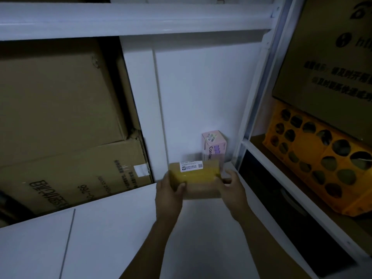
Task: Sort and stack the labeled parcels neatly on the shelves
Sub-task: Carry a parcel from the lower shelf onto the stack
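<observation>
Gripping the taped parcel (196, 176) by its short ends, left hand (168, 192) and right hand (234, 190) curl round it at lower centre, before a pink box (215, 146) on the shelf (120, 228). Likely light and stiff, its tape slick.

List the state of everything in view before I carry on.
brown parcel, label up, held at both ends, low over the white shelf; contact unclear.
left hand, curled round the parcel's left end.
right hand, gripping its right end.
pink box, upright by the back wall, behind the parcel.
large cartons, stacked at left, closed.
orange crate, right-hand shelf, below a printed carton.
</observation>
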